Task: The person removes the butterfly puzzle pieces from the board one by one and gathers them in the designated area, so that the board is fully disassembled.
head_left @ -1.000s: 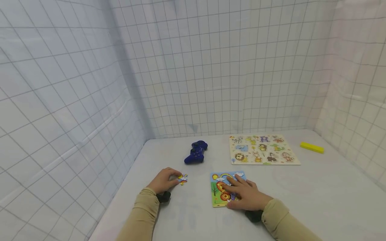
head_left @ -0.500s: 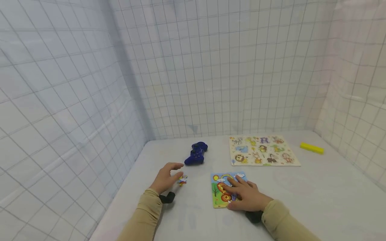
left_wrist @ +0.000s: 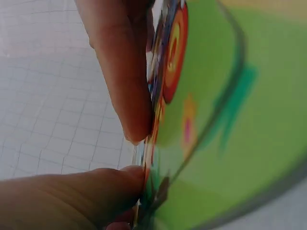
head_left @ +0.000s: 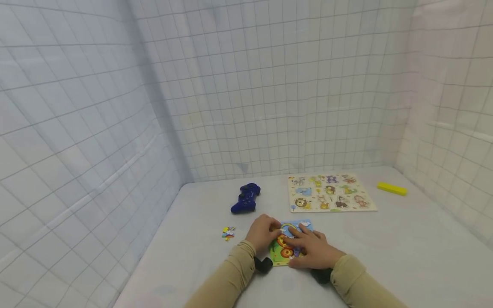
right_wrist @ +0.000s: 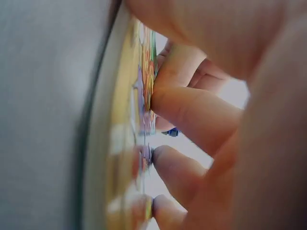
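Note:
A small square butterfly jigsaw puzzle (head_left: 278,256) lies on the white table, with a rainbow along its top. My right hand (head_left: 316,249) rests on its right part, fingers spread and fingertips pressing the pieces. At the puzzle's upper left, my left hand (head_left: 262,233) has its thumb and curled index finger on the picture, pinching there and covering the sun corner. The left wrist view shows the thumb (left_wrist: 103,189) on the surface beside the painted tree. To the left of the hands lies a loose jigsaw piece (head_left: 228,233) with yellow and rainbow colours.
A blue game controller (head_left: 246,198) lies behind the loose piece. Farther back on the right are a wooden animal peg board (head_left: 286,206) and a yellow block (head_left: 392,188). Grid-patterned white sheets (head_left: 246,94) wall the table at the back and both sides.
My left hand has let go of the loose jigsaw piece and moved right onto the upper left of the puzzle. The piece stays on the table. My right hand holds its place.

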Demonstrator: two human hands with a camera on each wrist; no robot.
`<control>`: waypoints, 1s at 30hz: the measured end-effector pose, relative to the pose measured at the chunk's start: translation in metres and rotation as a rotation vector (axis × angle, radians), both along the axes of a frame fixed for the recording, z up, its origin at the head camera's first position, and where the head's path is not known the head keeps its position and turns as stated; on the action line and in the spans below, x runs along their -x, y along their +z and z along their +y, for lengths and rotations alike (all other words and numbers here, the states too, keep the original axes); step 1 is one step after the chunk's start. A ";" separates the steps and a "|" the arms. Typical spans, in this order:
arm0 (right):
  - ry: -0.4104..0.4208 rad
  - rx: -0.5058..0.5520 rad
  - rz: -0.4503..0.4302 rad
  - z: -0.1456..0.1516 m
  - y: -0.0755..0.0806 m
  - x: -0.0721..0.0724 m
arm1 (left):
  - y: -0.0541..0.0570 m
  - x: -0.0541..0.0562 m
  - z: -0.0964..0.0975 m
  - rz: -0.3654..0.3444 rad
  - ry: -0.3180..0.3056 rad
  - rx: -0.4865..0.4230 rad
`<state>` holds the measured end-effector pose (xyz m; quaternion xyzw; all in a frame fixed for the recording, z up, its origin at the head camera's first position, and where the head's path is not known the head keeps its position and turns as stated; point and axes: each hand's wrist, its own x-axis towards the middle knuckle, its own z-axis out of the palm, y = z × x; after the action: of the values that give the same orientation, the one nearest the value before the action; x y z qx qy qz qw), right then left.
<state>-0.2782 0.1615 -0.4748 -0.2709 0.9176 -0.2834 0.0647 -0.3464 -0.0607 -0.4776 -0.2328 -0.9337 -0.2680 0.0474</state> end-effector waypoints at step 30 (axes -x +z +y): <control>-0.265 0.054 0.140 0.003 -0.012 -0.002 | -0.010 -0.001 0.005 0.117 0.008 -0.040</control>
<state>-0.2759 0.1645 -0.4866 -0.1683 0.9397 -0.2943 -0.0446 -0.3455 -0.0561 -0.4878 -0.2433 -0.9247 -0.2721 0.1077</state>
